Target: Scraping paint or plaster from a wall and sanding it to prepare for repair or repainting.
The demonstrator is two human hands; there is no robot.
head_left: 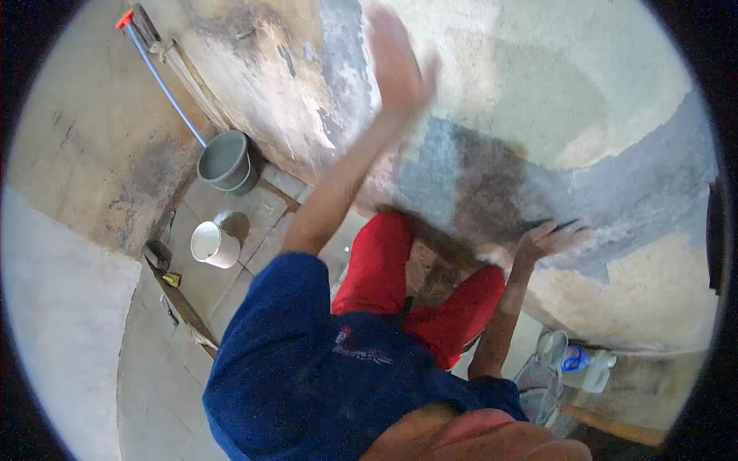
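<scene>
Left grip near patchy room wall

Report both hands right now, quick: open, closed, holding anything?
Left hand: open, blurred, raised before the wall; nothing visible in it.
Right hand: open, at the wall; whether anything is under it can't be told.

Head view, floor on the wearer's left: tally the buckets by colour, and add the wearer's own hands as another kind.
Dark grey bucket: 1
White bucket: 1
Hands: 2 (left hand raised, right hand lower down, both in front of the wall)
Total: 4
</scene>
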